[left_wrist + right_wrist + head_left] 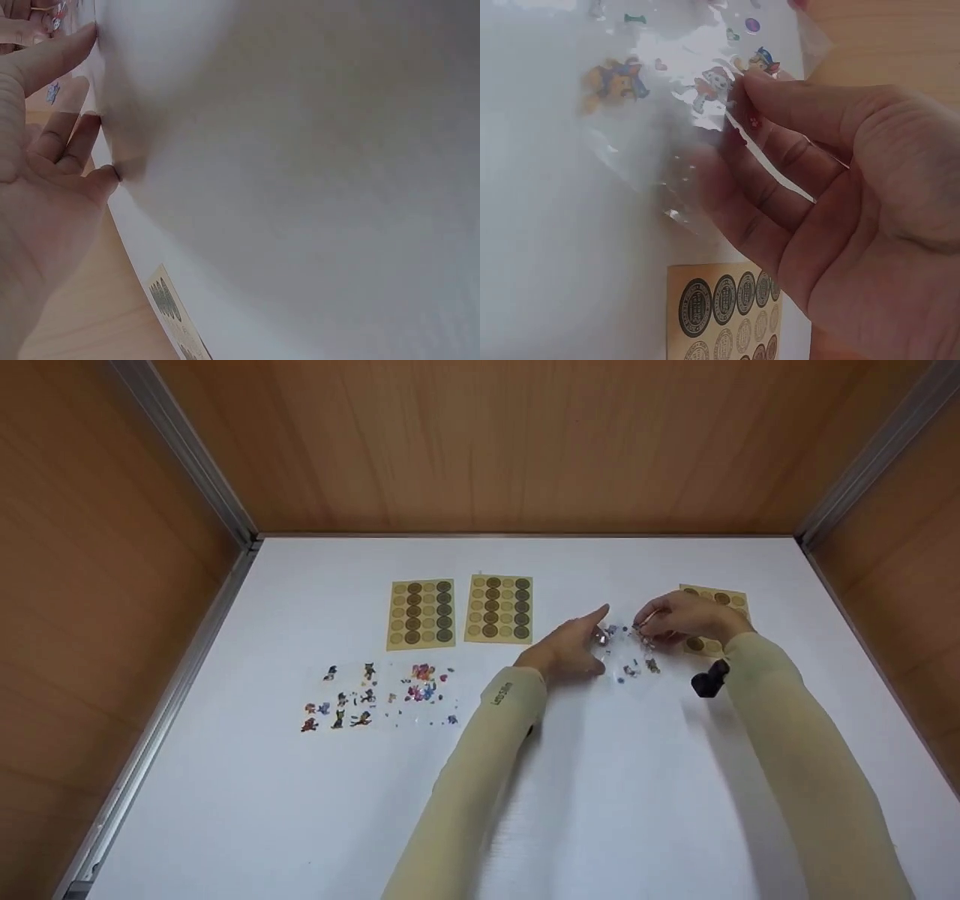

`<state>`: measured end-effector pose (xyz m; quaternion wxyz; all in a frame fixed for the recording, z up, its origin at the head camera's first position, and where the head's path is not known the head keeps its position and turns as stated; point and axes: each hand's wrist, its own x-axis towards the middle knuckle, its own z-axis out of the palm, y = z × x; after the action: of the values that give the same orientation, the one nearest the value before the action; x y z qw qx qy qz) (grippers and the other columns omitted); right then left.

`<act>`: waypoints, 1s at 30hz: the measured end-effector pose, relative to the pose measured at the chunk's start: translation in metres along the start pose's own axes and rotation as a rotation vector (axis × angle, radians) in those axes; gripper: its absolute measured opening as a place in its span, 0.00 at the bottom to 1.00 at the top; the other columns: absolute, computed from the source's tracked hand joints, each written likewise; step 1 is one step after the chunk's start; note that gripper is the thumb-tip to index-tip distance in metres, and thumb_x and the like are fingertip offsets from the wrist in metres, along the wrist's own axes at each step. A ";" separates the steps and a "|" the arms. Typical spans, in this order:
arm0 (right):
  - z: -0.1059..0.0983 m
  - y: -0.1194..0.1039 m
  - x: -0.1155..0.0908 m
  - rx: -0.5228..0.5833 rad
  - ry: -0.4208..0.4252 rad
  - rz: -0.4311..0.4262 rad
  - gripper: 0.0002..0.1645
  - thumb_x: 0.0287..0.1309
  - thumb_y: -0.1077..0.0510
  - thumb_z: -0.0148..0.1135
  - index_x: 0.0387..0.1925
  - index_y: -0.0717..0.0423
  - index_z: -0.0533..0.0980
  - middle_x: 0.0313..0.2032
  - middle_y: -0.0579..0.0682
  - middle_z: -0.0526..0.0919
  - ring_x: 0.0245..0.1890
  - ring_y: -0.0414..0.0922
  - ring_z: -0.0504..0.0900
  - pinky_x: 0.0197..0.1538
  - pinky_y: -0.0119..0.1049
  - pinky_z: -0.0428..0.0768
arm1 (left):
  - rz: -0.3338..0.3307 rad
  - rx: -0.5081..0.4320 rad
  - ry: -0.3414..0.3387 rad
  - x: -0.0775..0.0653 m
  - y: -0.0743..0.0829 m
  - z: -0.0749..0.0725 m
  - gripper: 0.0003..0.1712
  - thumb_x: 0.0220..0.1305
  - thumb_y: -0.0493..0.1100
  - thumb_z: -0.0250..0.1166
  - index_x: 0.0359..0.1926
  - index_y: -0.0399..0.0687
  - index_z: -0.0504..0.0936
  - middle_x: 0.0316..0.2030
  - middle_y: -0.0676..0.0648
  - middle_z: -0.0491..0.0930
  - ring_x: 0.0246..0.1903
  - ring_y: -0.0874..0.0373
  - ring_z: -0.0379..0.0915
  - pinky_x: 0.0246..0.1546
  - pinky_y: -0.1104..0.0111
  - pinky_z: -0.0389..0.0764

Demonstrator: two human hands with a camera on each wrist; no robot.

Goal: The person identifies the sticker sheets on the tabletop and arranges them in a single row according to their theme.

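Observation:
A clear sticker sheet with small colourful cartoon characters lies between my two hands. My right hand pinches its right edge between thumb and fingers. In the right wrist view the clear sticker sheet is bent and shiny, with dog-figure stickers near the thumb. My left hand is at the sheet's left side, thumb and fingers spread. In the left wrist view the left hand's fingertips touch the white table, fingers fairly straight. Whether they also press the sheet is hard to tell.
Two tan sheets of round seal stickers, one at left and one beside it, lie at the back. Another tan sheet is partly under the right hand. More clear sticker sheets lie front left. Wooden walls enclose the table.

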<state>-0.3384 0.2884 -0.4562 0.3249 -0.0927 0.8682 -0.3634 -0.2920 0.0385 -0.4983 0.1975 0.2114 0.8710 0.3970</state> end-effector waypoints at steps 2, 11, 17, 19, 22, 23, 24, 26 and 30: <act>0.001 0.002 0.000 0.033 0.008 -0.022 0.20 0.69 0.57 0.64 0.58 0.63 0.77 0.44 0.54 0.83 0.39 0.46 0.80 0.43 0.39 0.83 | 0.016 -0.063 -0.007 -0.001 0.000 -0.003 0.67 0.50 0.34 0.77 0.82 0.58 0.45 0.70 0.48 0.70 0.71 0.58 0.62 0.73 0.69 0.57; 0.007 0.006 -0.011 0.199 0.073 -0.056 0.22 0.71 0.56 0.63 0.60 0.63 0.74 0.48 0.55 0.86 0.45 0.48 0.84 0.48 0.41 0.86 | 0.099 -0.384 0.025 -0.008 -0.005 -0.018 0.35 0.57 0.32 0.73 0.65 0.38 0.72 0.47 0.38 0.82 0.41 0.57 0.80 0.47 0.70 0.80; 0.021 -0.003 -0.023 0.452 0.102 -0.136 0.22 0.71 0.60 0.62 0.61 0.66 0.72 0.53 0.60 0.84 0.48 0.49 0.86 0.53 0.46 0.85 | 0.046 -0.639 0.077 -0.026 -0.013 -0.028 0.33 0.60 0.31 0.72 0.65 0.37 0.70 0.50 0.37 0.81 0.44 0.50 0.82 0.48 0.59 0.86; 0.027 -0.006 -0.027 0.546 0.100 -0.168 0.24 0.70 0.61 0.62 0.61 0.69 0.69 0.54 0.61 0.83 0.47 0.48 0.86 0.54 0.47 0.84 | 0.021 -0.706 0.096 -0.033 -0.015 -0.032 0.32 0.61 0.31 0.71 0.65 0.38 0.70 0.49 0.38 0.80 0.45 0.48 0.82 0.48 0.55 0.86; 0.039 -0.012 -0.034 0.644 0.102 -0.194 0.24 0.70 0.63 0.61 0.61 0.71 0.68 0.53 0.61 0.83 0.47 0.49 0.87 0.56 0.48 0.83 | 0.008 -0.771 0.124 -0.044 -0.016 -0.039 0.27 0.63 0.30 0.69 0.61 0.40 0.72 0.47 0.40 0.80 0.46 0.43 0.82 0.46 0.52 0.87; 0.043 -0.014 -0.036 0.665 0.105 -0.195 0.24 0.70 0.63 0.61 0.61 0.71 0.68 0.54 0.62 0.83 0.48 0.49 0.87 0.56 0.48 0.83 | 0.013 -0.776 0.127 -0.048 -0.016 -0.041 0.25 0.63 0.30 0.68 0.60 0.41 0.72 0.46 0.40 0.79 0.47 0.41 0.82 0.45 0.53 0.87; 0.047 -0.016 -0.038 0.691 0.108 -0.197 0.23 0.70 0.63 0.61 0.61 0.70 0.68 0.53 0.61 0.84 0.48 0.50 0.87 0.56 0.48 0.83 | 0.022 -0.778 0.131 -0.052 -0.016 -0.044 0.24 0.64 0.29 0.68 0.59 0.42 0.72 0.46 0.40 0.79 0.48 0.39 0.81 0.45 0.53 0.87; 0.057 -0.020 -0.041 0.729 0.112 -0.206 0.20 0.70 0.63 0.61 0.59 0.68 0.69 0.51 0.60 0.84 0.48 0.50 0.87 0.56 0.47 0.83 | 0.027 -0.779 0.137 -0.061 -0.015 -0.047 0.23 0.65 0.29 0.66 0.58 0.43 0.73 0.45 0.40 0.78 0.48 0.37 0.81 0.44 0.54 0.88; 0.076 -0.026 -0.049 0.797 0.105 -0.231 0.16 0.70 0.64 0.62 0.55 0.65 0.71 0.48 0.57 0.86 0.48 0.51 0.87 0.55 0.48 0.83 | 0.024 -0.773 0.142 -0.082 -0.009 -0.052 0.22 0.66 0.29 0.65 0.59 0.44 0.73 0.44 0.39 0.78 0.51 0.32 0.79 0.43 0.54 0.88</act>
<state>-0.2547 0.2457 -0.4541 0.2477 -0.0378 0.6589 -0.7093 -0.2525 -0.0415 -0.4594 0.1971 0.1035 0.6663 0.7117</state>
